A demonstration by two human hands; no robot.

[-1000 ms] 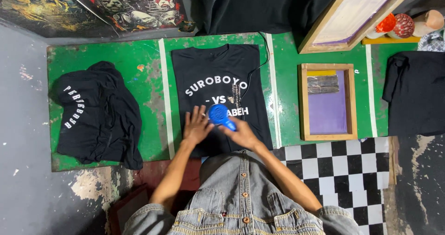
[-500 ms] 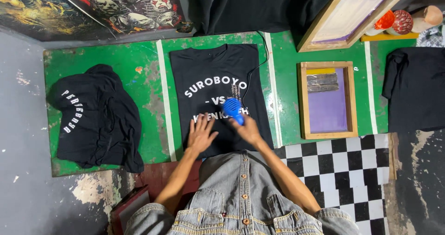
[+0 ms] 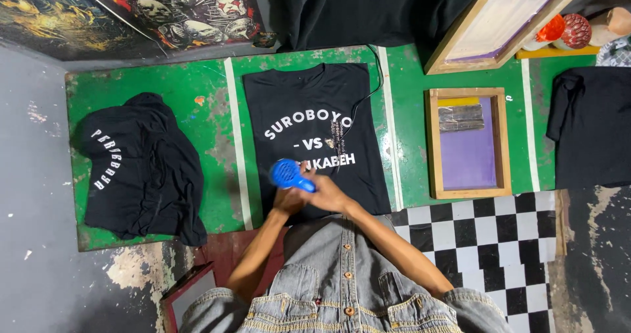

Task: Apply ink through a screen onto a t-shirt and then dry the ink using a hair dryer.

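— What is in the hands at the green table [image 3: 217, 142]?

— The right hand [image 3: 327, 195] is clamped on a blue hair dryer [image 3: 289, 174], held over the lower part of the flat black T-shirt [image 3: 309, 103] with white lettering. The left hand [image 3: 287, 201] sits close against it, below the dryer (its grip cannot be told).

— And around them?

— A crumpled black shirt [image 3: 141, 168] lies well left of the hands; a wooden printing screen [image 3: 468, 142] lies to their right.
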